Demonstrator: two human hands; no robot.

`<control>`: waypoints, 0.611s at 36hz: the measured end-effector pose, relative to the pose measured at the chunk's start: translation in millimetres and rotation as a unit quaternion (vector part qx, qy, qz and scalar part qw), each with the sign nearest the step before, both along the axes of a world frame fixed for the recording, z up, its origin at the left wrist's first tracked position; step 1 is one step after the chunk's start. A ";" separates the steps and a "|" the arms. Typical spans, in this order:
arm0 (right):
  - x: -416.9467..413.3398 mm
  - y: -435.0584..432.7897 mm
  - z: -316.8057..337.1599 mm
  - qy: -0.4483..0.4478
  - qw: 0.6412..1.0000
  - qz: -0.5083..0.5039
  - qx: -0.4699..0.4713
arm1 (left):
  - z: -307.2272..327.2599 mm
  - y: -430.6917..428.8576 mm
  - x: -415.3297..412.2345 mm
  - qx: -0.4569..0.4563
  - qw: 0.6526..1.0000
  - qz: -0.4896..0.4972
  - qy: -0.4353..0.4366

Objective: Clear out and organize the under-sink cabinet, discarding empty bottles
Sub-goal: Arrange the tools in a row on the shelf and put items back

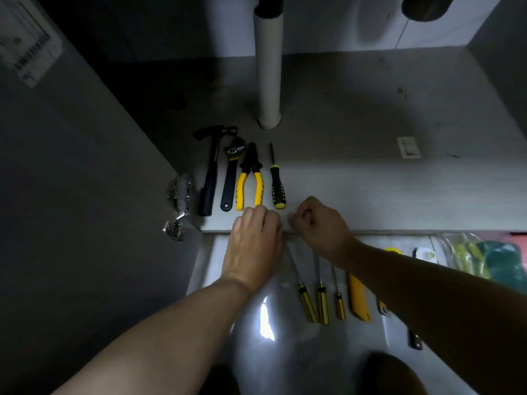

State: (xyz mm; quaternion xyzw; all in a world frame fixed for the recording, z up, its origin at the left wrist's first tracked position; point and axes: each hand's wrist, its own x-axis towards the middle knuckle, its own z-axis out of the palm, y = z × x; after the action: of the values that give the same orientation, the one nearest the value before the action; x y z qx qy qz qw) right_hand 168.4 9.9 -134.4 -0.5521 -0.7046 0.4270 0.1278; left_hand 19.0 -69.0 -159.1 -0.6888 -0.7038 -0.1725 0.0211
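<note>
At the cabinet floor's front edge: left hand and right hand nearly touching, fingers curled; grip contents cannot tell. Just behind: hammer, wrench, pliers, screwdriver in a row. Open floor to their right.

In front of the white pipe, a hammer, wrench, yellow-handled pliers and screwdriver lie side by side. Farther out from the pipe, my left hand and right hand meet at the cabinet floor's front edge with fingers curled. I cannot tell whether they grip anything.
</note>
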 end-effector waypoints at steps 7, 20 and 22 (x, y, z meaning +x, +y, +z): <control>68.3 -46.6 -28.4 -0.179 0.972 0.140 -0.065 | -38.6 -47.7 19.0 -0.257 0.952 -0.140 -0.088; 54.5 -92.1 -79.8 -0.290 0.932 0.049 -0.213 | -60.7 -68.5 60.8 -0.439 0.886 -0.095 -0.116; 51.8 -93.7 -83.2 -0.312 0.931 0.057 -0.182 | -61.4 -69.8 57.3 -0.438 0.890 -0.097 -0.087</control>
State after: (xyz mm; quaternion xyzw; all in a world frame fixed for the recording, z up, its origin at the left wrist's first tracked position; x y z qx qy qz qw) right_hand 220.2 -83.8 -217.6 -0.6305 -0.6493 0.3605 -0.2254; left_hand 76.3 -138.8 -220.5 -0.6750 -0.6370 0.0927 -0.3606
